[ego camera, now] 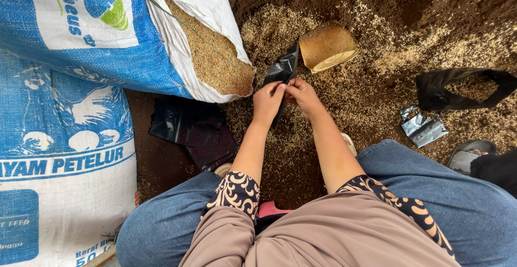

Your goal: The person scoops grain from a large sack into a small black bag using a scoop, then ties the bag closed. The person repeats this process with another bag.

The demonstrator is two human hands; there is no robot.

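Hands pinch black plastic bag [283,73]: left hand [267,101], right hand [302,97] tug top edges apart, maybe opening it. Husk sack [177,46] lies open nearby on ground.

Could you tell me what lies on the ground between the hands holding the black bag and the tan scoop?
Only scattered husks on the soil; the black bag reaches up beside the tan scoop, in the head view.
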